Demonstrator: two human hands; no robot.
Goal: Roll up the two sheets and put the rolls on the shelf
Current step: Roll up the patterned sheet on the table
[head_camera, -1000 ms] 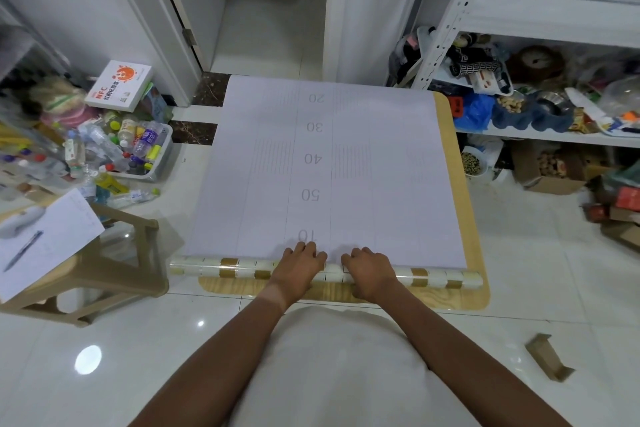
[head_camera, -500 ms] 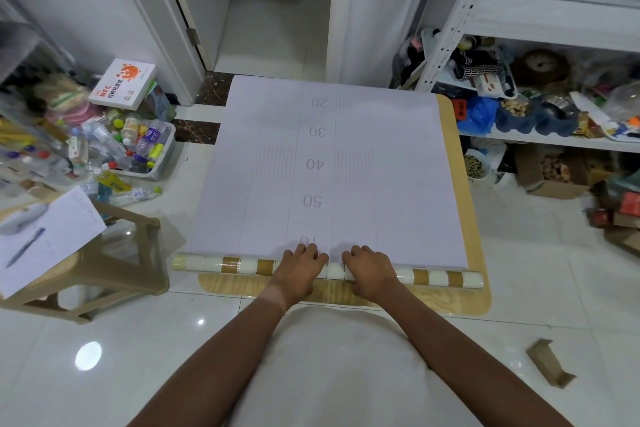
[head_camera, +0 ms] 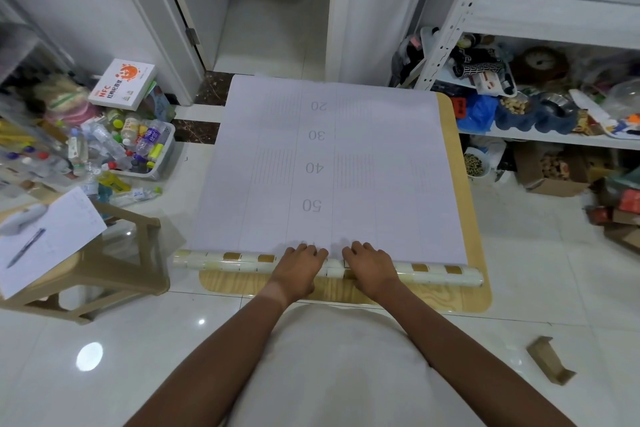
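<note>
**As the roll is growing, the "10" is vanishing under the hands**

While the roll is thickening along the near edge of the counter, the printed "10" that was showing a second ago is now tucked out of sight beneath it, and "50" is the nearest number left on the sheet. That is telling us the rolling is advancing away from the person, though most of the sheet is lying flat and unrolled, reaching past the counter's far end. Whether two sheets are stacked here, I cannot tell.

Left hand and right hand are sitting side by side at the middle of the roll, palms down, fingers curled loosely over its top and pressing rather than clenching. The roll's two ends are spreading well apart from the hands, so keeping it even is looking like the tricky part.

Off to the left on the floor, a clear bin is holding a jumble of plastic bottles. To the right, the shelf is carrying blue bowls, one with what looks like nuts or snacks, among clutter; beneath it a cardboard box is sitting open, contents unclear. No roll is on the shelf yet.
</note>
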